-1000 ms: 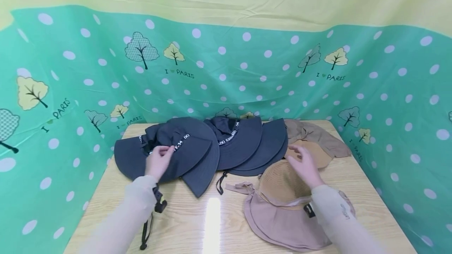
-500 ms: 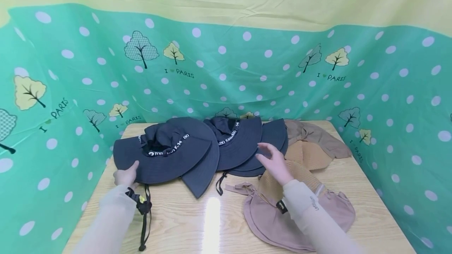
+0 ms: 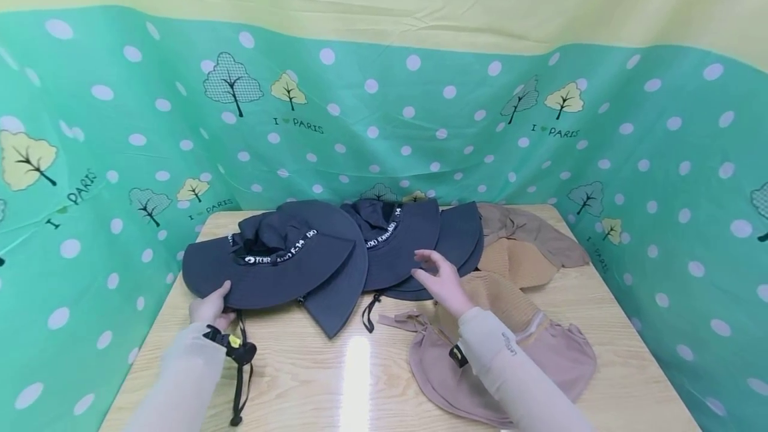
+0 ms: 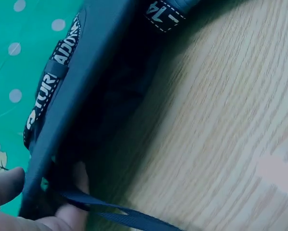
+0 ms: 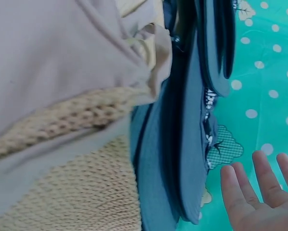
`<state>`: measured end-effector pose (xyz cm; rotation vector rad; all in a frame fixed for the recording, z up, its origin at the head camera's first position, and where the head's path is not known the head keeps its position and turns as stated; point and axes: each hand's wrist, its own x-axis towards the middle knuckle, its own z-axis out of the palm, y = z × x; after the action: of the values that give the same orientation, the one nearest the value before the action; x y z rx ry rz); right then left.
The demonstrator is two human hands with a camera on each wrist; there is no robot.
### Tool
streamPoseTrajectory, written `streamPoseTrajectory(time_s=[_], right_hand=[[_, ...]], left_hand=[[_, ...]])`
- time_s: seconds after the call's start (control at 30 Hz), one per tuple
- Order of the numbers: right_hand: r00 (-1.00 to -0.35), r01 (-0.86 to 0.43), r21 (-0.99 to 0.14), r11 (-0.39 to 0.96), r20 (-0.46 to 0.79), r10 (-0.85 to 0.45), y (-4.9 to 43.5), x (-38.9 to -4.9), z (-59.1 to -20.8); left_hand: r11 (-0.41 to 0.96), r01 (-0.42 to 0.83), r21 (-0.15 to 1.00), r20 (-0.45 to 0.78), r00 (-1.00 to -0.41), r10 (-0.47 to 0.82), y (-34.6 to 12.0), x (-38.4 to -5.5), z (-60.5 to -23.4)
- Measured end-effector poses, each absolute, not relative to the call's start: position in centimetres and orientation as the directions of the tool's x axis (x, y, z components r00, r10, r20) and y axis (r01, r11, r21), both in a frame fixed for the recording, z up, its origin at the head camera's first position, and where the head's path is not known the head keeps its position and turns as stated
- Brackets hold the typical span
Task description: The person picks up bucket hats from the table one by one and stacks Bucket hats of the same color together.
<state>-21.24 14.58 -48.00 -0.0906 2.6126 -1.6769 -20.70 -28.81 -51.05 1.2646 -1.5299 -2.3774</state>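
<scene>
At the left front edge of a dark wide-brimmed sun hat (image 3: 264, 285), lettered on its band, my left hand (image 3: 207, 307) pinches the brim. In the left wrist view the thumb lies on one side of that brim (image 4: 91, 72) and fingers (image 4: 80, 178) reach beneath, beside a dangling chin strap (image 4: 129, 216). My right hand (image 3: 444, 282), holding nothing, hovers near the brim of another dark hat (image 3: 396, 262), fingers spread in the right wrist view. Beneath the right forearm lies a straw hat (image 3: 480, 295) with a mauve cloth flap (image 3: 564, 359).
More dark hat brims (image 3: 462, 232) overlap along the back. A second tan hat (image 3: 525, 265) with a brown cloth (image 3: 552, 239) lies at the back right. The wooden table (image 3: 300, 379) is enclosed by a green dotted cloth (image 3: 396, 125). A black cord (image 3: 368, 315) trails forward.
My left hand has moved from over the dark hat's crown to its left brim edge and taken hold. My right hand has moved left from the straw hat toward the dark brims.
</scene>
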Motion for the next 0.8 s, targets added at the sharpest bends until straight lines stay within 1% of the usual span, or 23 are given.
streamPoseTrajectory(time_s=[0.07,0.13,0.23,0.37,0.53,0.6,0.7,0.8], right_hand=[[-0.998,-0.032,-0.904,0.426,0.004,-0.066,14.4,-21.2,-48.2],[-0.998,-0.038,-0.901,0.432,0.014,-0.059,14.3,-21.1,-48.5],[-0.997,-0.064,-0.889,0.454,0.041,-0.06,14.4,-21.0,-48.7],[-0.997,-0.076,-0.887,0.456,0.053,-0.064,14.4,-20.8,-48.6],[-0.998,-0.022,-0.902,0.432,-0.007,-0.066,14.5,-20.8,-48.5],[-0.997,0.005,-0.908,0.419,-0.036,-0.067,14.5,-20.8,-48.5],[-0.994,0.04,-0.923,0.383,-0.076,-0.08,14.4,-20.9,-48.5],[-0.987,0.069,-0.949,0.307,-0.109,-0.115,14.2,-21.0,-48.4]], left_hand=[[-0.497,-0.353,0.793,-0.583,-0.678,-0.448,-28.9,-20.6,-51.0],[-0.47,-0.343,0.814,-0.554,-0.703,-0.446,-28.8,-20.5,-50.8],[-0.377,-0.354,0.856,-0.504,-0.736,-0.452,-28.6,-20.4,-50.5],[-0.294,-0.345,0.891,-0.451,-0.744,-0.493,-28.2,-20.4,-49.9],[-0.313,-0.241,0.919,-0.382,-0.742,-0.55,-27.6,-20.2,-49.6],[-0.352,-0.175,0.919,-0.358,-0.744,-0.564,-27.3,-20.2,-49.5],[-0.409,-0.105,0.906,-0.339,-0.758,-0.557,-26.6,-20.3,-49.1],[-0.481,-0.051,0.875,-0.335,-0.781,-0.527,-25.7,-20.4,-48.3]])
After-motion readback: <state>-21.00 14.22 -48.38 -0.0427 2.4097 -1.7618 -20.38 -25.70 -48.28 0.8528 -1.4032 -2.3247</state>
